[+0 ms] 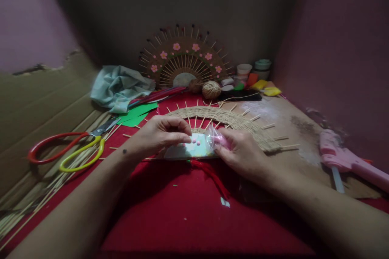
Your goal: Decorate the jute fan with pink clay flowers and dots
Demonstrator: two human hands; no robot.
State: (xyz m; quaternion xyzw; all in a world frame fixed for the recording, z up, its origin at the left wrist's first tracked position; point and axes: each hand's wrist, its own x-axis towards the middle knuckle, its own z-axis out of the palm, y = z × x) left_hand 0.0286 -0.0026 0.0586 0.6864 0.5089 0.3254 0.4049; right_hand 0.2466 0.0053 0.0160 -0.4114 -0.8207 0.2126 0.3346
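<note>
My right hand is closed round a clear plastic packet with a pink, clay-like lump in it. Thumb and fingertips of my left hand meet in a pinch over a pale blue-white base; whatever lies between them is too small to make out. Several small pink balls rest on that base. Behind it curves a woven twine fan with thin sticks poking past its outer edge. From the base's front edge a red tassel trails over the red cloth.
On the left lie red-and-yellow-handled scissors and loose sticks. A pink glue gun is at right. Behind are a flowered fan, a twine ball, a blue cloth, green sheets and small tubs.
</note>
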